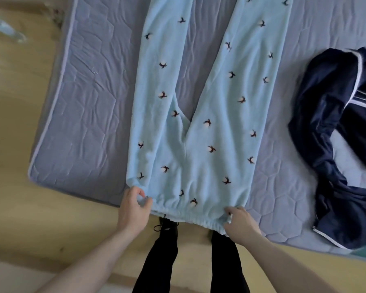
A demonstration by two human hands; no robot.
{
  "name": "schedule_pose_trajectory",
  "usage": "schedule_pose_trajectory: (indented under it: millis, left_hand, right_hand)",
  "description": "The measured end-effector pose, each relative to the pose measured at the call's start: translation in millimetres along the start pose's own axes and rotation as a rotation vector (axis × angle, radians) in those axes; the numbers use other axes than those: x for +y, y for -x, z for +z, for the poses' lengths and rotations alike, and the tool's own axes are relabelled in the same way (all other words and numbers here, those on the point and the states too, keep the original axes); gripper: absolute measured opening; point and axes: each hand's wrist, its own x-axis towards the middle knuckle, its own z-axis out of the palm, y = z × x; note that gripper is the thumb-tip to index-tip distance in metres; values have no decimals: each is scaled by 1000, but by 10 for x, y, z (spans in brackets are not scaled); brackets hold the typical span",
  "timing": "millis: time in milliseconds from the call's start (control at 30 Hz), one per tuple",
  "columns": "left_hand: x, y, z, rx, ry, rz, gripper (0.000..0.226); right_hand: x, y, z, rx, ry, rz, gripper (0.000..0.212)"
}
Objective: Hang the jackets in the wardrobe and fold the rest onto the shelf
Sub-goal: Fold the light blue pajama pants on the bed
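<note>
Open mattress left of the pale blue trousers, a dark jacket blocking the right.

The pale blue trousers (199, 115) lie flat down the middle of the mattress (89, 106), taking most of its centre. Left of the trousers runs a bare strip of mattress out to its edge, wide enough for a hand to pass. Between the two trouser legs a narrow wedge of mattress shows. Right of the trousers a smaller bare strip ends at a crumpled navy jacket (334, 144), heaped well apart from them. The left hand (133, 208) and right hand (241, 223) occupy the two waistband corners, at the mattress edge nearest the person.
</note>
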Motion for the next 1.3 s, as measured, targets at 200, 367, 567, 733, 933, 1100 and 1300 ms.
schedule_pose_trajectory:
  millis: [200,367,567,733,933,1100,1300]
  left_hand:
    - [650,407,103,-61,40,409,49]
    - [1233,665,418,-294,-20,642,66]
    - [1563,849,990,-539,-153,760,63]
    - [1500,841,1354,-682,-410,765,45]
    - [1428,475,1446,-995,-774,586,49]
    - [1758,-137,1130,-617,-314,396,24]
    - [2558,-1254,969,33,-50,230,50]
  right_hand:
    - [131,41,-235,18,-320,49,40]
    - [395,58,-522,99,-376,62,38]
    - [740,17,-701,185,-418,125,30]
    - [910,-69,-634,168,-436,141,30]
    - [857,-214,-567,142,-481,112,30]
    - [608,-390,-715,171,-538,12,26]
    - [227,-649,-934,218,-616,-74,29]
